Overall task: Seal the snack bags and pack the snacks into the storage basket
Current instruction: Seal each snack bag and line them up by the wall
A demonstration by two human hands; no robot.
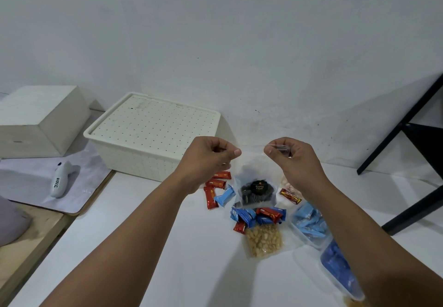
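Note:
A clear bag of dark cookies (256, 190) with a black round label hangs above the white table, its open top stretched between my hands. My left hand (211, 155) pinches the bag's left top corner. My right hand (287, 153) pinches the right top corner. Behind the left hand stands the cream storage basket (134, 155) with its perforated lid on. Below the bag lie several red and blue wrapped snacks (257, 215) and a clear bag of peanuts (263, 239). Three red bars (214, 184) lie at the left of the bag.
Clear plastic tubs of blue wrapped snacks (309, 223) sit at the right. A white handheld sealer (61, 179) lies on a pale mat at the left, by a cream box (40, 120). A black shelf frame (412, 144) stands at the far right.

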